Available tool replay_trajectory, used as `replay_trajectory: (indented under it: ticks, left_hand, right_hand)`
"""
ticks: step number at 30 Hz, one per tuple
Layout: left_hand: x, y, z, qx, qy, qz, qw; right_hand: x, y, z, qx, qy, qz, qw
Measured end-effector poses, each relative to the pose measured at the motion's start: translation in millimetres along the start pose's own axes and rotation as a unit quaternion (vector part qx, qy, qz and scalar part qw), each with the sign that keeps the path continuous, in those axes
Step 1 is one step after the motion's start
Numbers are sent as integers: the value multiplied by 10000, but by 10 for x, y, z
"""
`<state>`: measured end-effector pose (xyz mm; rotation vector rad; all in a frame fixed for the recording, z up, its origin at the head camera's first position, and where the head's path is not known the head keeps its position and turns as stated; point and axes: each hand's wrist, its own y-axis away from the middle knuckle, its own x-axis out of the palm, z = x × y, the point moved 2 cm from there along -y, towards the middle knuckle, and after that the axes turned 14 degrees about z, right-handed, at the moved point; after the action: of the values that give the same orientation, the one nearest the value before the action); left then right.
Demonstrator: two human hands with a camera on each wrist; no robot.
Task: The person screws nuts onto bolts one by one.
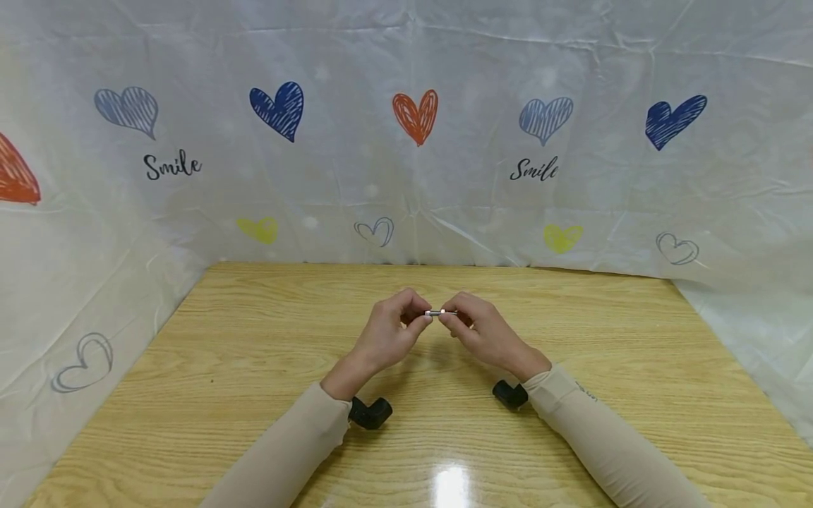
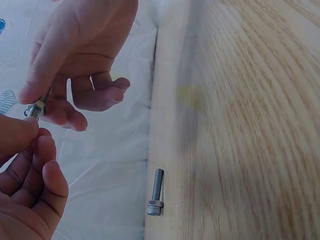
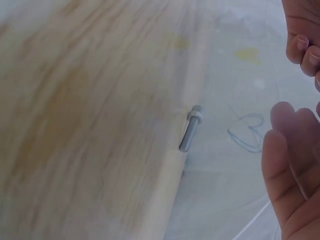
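Observation:
Above the wooden table, my left hand point(image 1: 389, 333) pinches one end of a small metal bolt point(image 1: 435, 312) between thumb and fingertips. From the other side, my right hand point(image 1: 488, 334) has its thumb and forefinger at the nut point(image 2: 41, 105) on that bolt's thread. The bolt lies roughly level between the two hands. In the right wrist view the held bolt is out of sight; only curled fingers show at the right edge. A second bolt point(image 2: 157, 186) with a nut close to its head lies on the table, seen in both wrist views but not in the head view.
The wooden table point(image 1: 267, 317) ends at a pale cloth point(image 1: 406, 183) printed with hearts and words, hanging behind and at the sides. A black piece point(image 1: 371, 413) sits by the left wrist, and another black piece point(image 1: 510, 394) by the right wrist.

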<state>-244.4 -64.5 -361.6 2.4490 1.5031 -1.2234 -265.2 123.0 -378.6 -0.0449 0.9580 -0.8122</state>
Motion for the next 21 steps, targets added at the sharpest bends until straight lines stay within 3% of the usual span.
replay_trajectory:
  ticks: [6,15,21]
  left_hand:
    - [-9,-1,-11,-33,2,24,10000]
    - [-10,-6,-13,-57,24,30,10000]
    - [-19,-15,-28,-68,42,9,10000]
  right_hand:
    - [-14,1,8,250,-62,69,9996]
    - [-13,-14,3,-204,-143,-157,9996]
    - [-19,-13,-7,-105,7,-8,9999]
